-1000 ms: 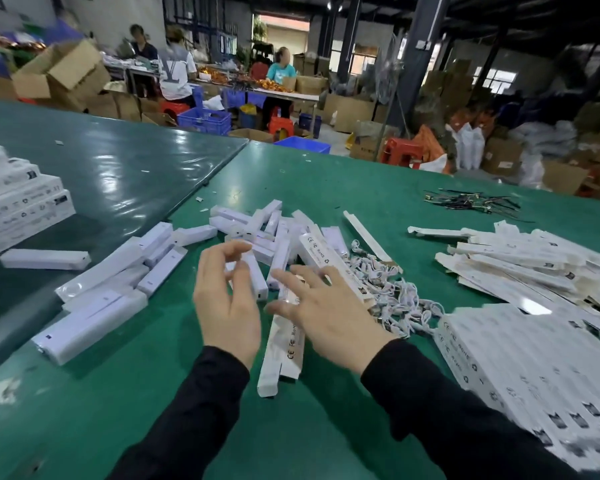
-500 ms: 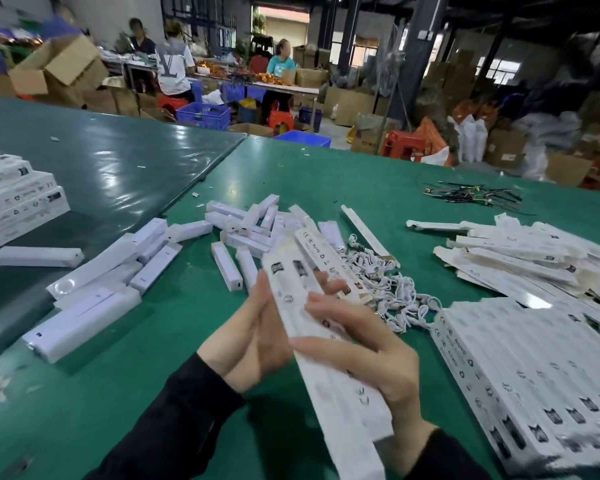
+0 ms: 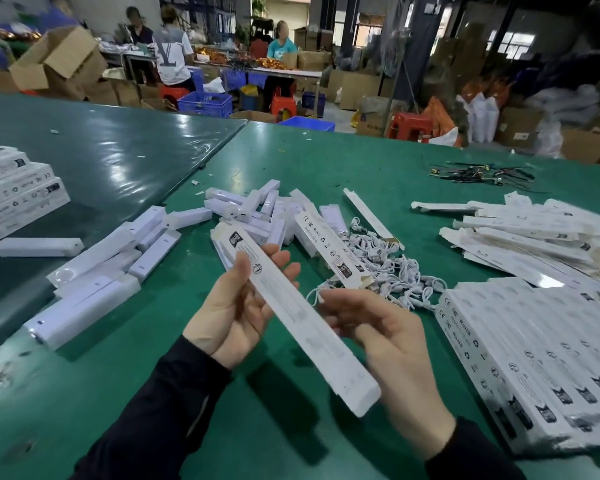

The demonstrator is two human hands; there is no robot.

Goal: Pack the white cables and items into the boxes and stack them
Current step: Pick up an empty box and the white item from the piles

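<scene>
Both hands hold one long white printed box slanting over the green table. My left hand grips its upper part, thumb on top. My right hand supports the lower part from beneath. A second printed box lies just beyond, on a tangle of white cables. White bar-shaped items lie in a heap behind and in a group at the left. Packed boxes stand in a row at the right.
Flat unfolded boxes are piled at the far right, black cable ties beyond them. A stack of boxes sits at the left edge on the darker table. People work at a distant bench among cartons and crates.
My hands went from hovering over the pile to lifting a long box off the table. It now sits lower and more slanted between both hands, which have spread along it.
</scene>
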